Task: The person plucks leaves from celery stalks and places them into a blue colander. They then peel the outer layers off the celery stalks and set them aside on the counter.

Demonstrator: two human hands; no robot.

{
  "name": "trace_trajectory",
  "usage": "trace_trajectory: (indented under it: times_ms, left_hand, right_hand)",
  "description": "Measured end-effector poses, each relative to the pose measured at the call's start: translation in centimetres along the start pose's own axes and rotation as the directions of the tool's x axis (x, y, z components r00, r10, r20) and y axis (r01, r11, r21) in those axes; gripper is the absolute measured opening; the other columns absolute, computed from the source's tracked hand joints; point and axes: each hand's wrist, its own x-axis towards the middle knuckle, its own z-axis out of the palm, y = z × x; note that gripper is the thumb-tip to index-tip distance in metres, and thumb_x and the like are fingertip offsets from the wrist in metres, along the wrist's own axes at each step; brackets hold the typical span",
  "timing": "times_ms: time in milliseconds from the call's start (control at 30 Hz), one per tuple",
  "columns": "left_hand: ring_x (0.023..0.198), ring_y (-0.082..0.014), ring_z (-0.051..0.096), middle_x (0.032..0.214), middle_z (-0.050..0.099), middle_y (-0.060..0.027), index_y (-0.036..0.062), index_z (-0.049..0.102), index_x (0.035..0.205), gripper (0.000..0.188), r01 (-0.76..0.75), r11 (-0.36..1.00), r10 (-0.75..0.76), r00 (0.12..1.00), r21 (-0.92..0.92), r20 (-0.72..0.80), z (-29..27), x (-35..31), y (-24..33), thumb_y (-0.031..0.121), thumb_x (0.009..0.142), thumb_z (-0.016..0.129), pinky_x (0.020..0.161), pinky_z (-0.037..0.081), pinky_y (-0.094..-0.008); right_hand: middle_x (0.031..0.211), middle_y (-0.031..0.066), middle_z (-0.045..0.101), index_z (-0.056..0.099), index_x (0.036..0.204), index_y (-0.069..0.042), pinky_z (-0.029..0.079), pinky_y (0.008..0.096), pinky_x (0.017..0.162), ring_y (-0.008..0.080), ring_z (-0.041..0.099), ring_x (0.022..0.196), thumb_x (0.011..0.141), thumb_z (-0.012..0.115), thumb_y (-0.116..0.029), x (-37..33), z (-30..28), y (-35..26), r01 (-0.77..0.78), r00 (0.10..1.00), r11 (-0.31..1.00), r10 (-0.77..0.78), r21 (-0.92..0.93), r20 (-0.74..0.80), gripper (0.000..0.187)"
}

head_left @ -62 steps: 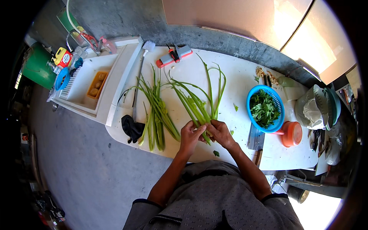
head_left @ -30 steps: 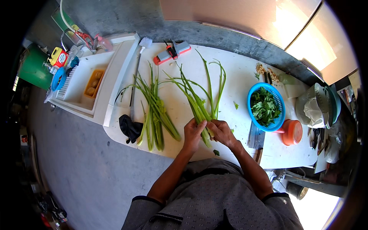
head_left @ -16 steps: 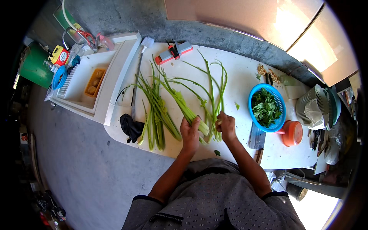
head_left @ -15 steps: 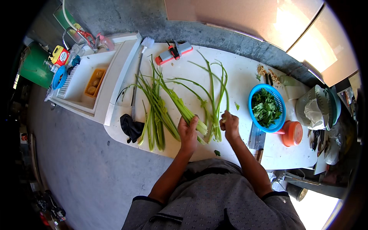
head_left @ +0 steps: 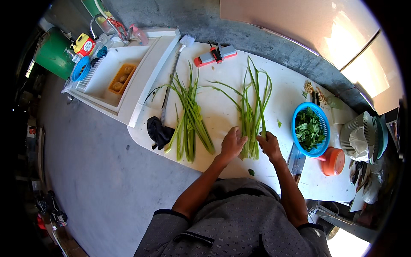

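My left hand [head_left: 233, 144] is at the left edge of a small bunch of celery stalks [head_left: 245, 124]. Its thumb and fingers are apart, and nothing shows in its grasp. On the bunch's right side, my right hand [head_left: 270, 146] pinches the lower end of a long green celery stalk [head_left: 259, 103]; part of the grip is hidden. A larger pile of leafless celery [head_left: 188, 122] lies to the left, butt ends toward me. Beyond my right hand, a blue plastic basket [head_left: 294, 128] holds cut celery leaves [head_left: 309, 130].
A cleaver [head_left: 296, 159] and an orange-red pot [head_left: 333, 161] lie near the basket. Left of the large pile are a black cloth [head_left: 159, 132] and a long-handled brush [head_left: 186, 41]. A grey-red tool [head_left: 215, 56] lies at the back, and a white sink [head_left: 112, 58] stands far left.
My left hand has let go of a thick celery bunch, now on the left pile, and moved right to the smaller bunch. My right hand keeps its stalk. The view has shifted left.
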Motion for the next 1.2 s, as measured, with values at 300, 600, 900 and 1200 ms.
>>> trace_trajectory:
  times_ms: [300, 600, 900, 1200]
  left_hand:
    - [0.084, -0.0131, 0.066, 0.094, 0.069, -0.0027, 0.0023, 0.069, 0.108, 0.031, 0.329, 0.753, -0.151, 0.929, -0.57, 0.338, -2.3, -0.4, 4.3, 0.033, 0.103, 0.066, 0.073, 0.055, -0.0315]
    - [0.067, -0.0161, 0.068, 0.082, 0.072, -0.0075, -0.0009, 0.069, 0.1, 0.023, 0.441, 0.62, -0.086, 0.86, -0.649, 0.503, -3.0, -0.2, 7.0, 0.022, 0.101, 0.068, 0.061, 0.055, -0.0315]
    - [0.075, -0.012, 0.065, 0.086, 0.071, -0.0055, -0.0001, 0.069, 0.102, 0.017, 0.328, 0.644, -0.081, 0.928, -0.691, 0.364, -3.4, -0.4, 7.1, 0.016, 0.098, 0.072, 0.071, 0.052, -0.0276]
    - [0.08, -0.008, 0.062, 0.09, 0.068, -0.0023, 0.0003, 0.066, 0.101, 0.01, 0.155, 0.747, -0.022, 0.978, -0.646, 0.209, -3.0, -0.5, 6.6, 0.007, 0.095, 0.072, 0.072, 0.051, -0.0254]
  right_hand:
    - [0.082, 0.0051, 0.059, 0.061, 0.107, -0.001, 0.042, 0.0295, 0.058, 0.0135, 0.05, 0.065, 0.11, 0.052, -0.03, -4.7, 0.9, -4.0, -0.237, 0.903, 0.832, -0.001, 0.501, 0.429, 0.03]
    - [0.079, 0.0077, 0.061, 0.064, 0.105, 0.002, 0.046, 0.0311, 0.057, 0.0171, 0.054, 0.062, 0.113, 0.038, -0.046, -5.1, 1.1, -4.0, -0.279, 0.9, 0.802, 0.026, 0.528, 0.434, 0.055]
    - [0.074, 0.0104, 0.066, 0.068, 0.102, 0.005, 0.05, 0.0284, 0.053, 0.0147, 0.058, 0.055, 0.11, 0.042, -0.055, -5.9, 0.7, -4.6, -0.187, 0.915, 0.896, 0.009, 0.402, 0.404, 0.065]
    - [0.065, 0.0057, 0.06, 0.07, 0.097, 0.006, 0.041, 0.0254, 0.046, 0.0117, 0.052, 0.046, 0.106, 0.06, -0.037, -5.7, 1.5, -4.6, -0.163, 0.944, 0.948, 0.07, 0.272, 0.323, 0.045]
